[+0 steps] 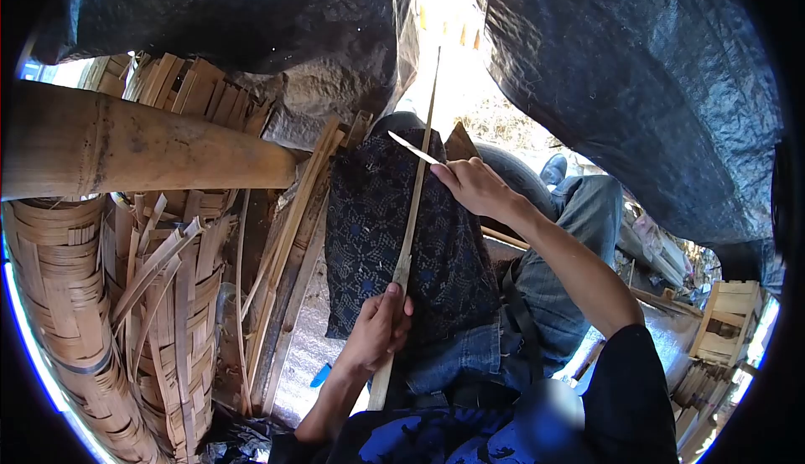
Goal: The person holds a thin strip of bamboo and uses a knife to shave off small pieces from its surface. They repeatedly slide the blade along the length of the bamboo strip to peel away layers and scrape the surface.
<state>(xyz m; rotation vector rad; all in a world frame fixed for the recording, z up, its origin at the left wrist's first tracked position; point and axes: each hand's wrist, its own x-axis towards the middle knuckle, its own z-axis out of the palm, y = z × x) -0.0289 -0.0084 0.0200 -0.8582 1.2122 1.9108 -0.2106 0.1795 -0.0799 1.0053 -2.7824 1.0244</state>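
Note:
A long thin bamboo strip (414, 212) runs lengthwise over a dark patterned cloth (365, 238) on the person's lap. Near its lower part, my left hand (381, 327) is closed around the strip, thumb on top. My right hand (480, 186) is closed on a knife, whose pale narrow blade (411, 146) points to the upper left and crosses the strip. The knife's handle is mostly hidden inside the fingers. Beyond the blade the strip reaches up toward the bright opening.
A thick bamboo pole (151, 147) juts in from the left above woven bamboo baskets (67, 263). Split bamboo pieces (289, 229) lean beside the cloth. Dark sheeting (637, 87) hangs overhead. A wooden crate (725, 321) stands at the right.

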